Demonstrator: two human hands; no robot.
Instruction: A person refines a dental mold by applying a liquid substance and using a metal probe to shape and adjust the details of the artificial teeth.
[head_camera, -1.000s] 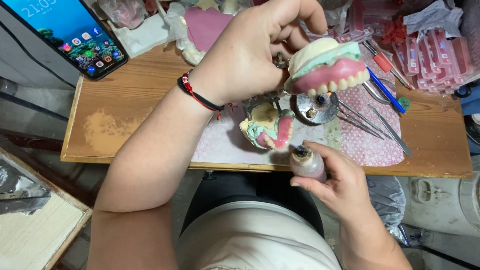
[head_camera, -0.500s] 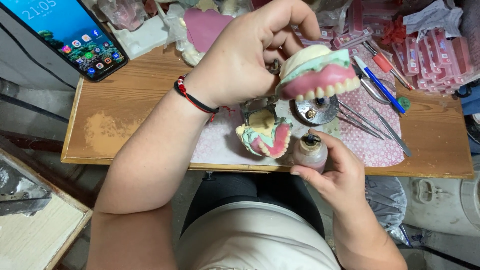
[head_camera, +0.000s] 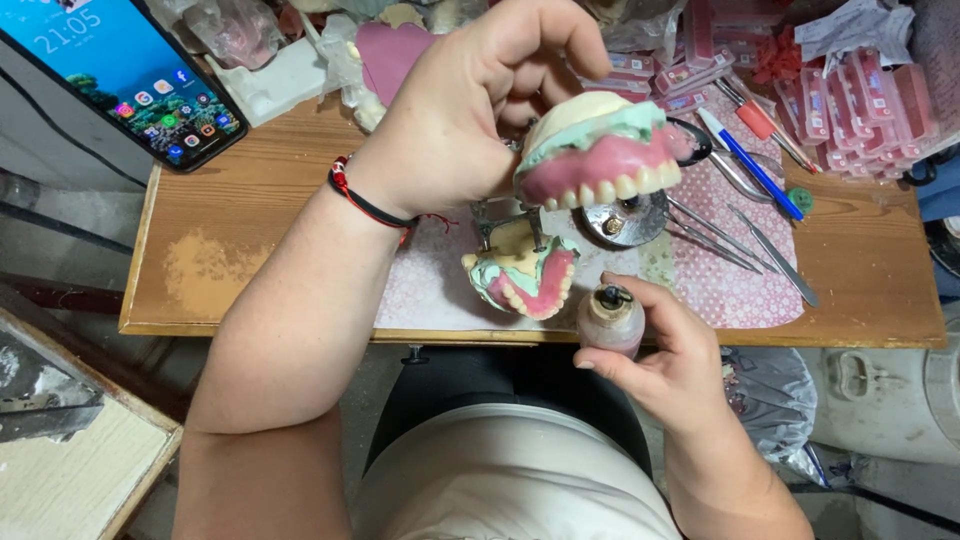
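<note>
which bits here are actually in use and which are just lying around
In use:
left hand holding the pink upper denture on its pale plaster cast
right hand holding the small brown round burner bottle
lower denture cast on the hinged frame

Lying about:
black smartphone
blue pen
thin metal hand tools
pink tooth cards

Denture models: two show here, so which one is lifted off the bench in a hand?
The upper denture model, with teeth pointing down, is raised in the left hand. The lower denture model sits on the pink mat, held by neither hand.
</note>
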